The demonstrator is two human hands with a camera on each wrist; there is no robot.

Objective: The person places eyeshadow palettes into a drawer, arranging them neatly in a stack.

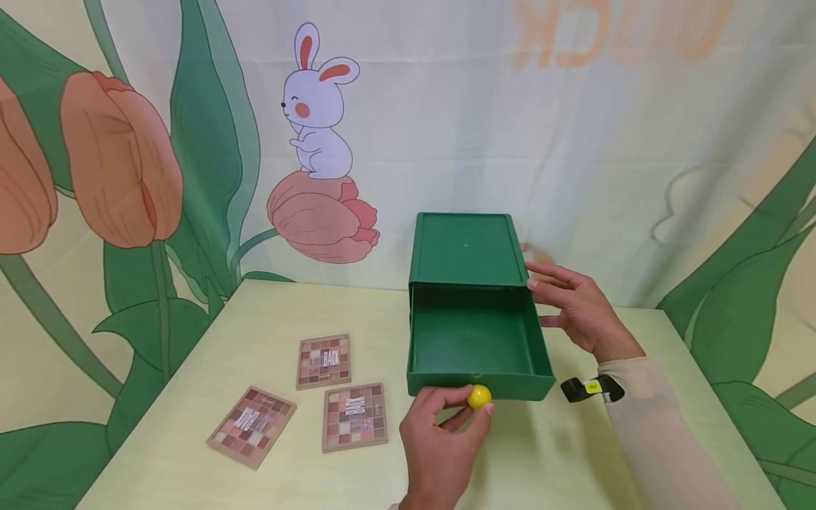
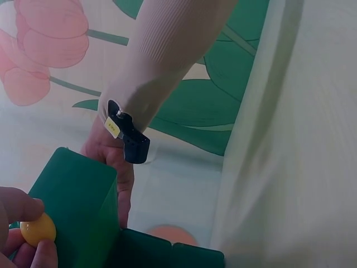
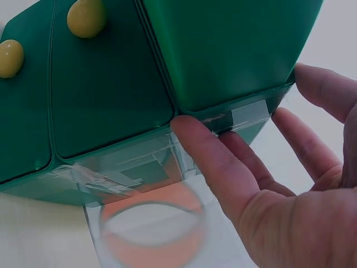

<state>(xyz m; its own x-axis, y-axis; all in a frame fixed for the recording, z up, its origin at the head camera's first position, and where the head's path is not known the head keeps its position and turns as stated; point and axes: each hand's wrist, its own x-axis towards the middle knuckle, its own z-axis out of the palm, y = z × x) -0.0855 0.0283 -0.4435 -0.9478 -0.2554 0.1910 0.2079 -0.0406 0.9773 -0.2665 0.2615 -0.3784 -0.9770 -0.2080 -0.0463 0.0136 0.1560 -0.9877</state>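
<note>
A green drawer cabinet [image 1: 467, 248] stands at the back of the table, with its top drawer [image 1: 519, 387] pulled far out. No items show inside the drawer. My left hand [image 1: 443, 443] pinches the round yellow knob [image 1: 480, 397] on the drawer's front between thumb and fingers; the left wrist view shows the same knob [image 2: 38, 229] in its grasp. At the cabinet's right side is my right hand [image 1: 576, 308], its extended fingers touching the side wall. In the right wrist view, fingertips [image 3: 187, 127] meet the taped side near the seam between drawers.
Three flat brown palettes, [image 1: 324, 361] one behind, another palette [image 1: 355, 418] in front and a third palette [image 1: 251, 427] farther left, lie on the table [image 1: 191, 382]. Two lower drawers with yellow knobs [image 3: 86, 18] are closed. A printed curtain [image 1: 446, 127] hangs behind the cabinet.
</note>
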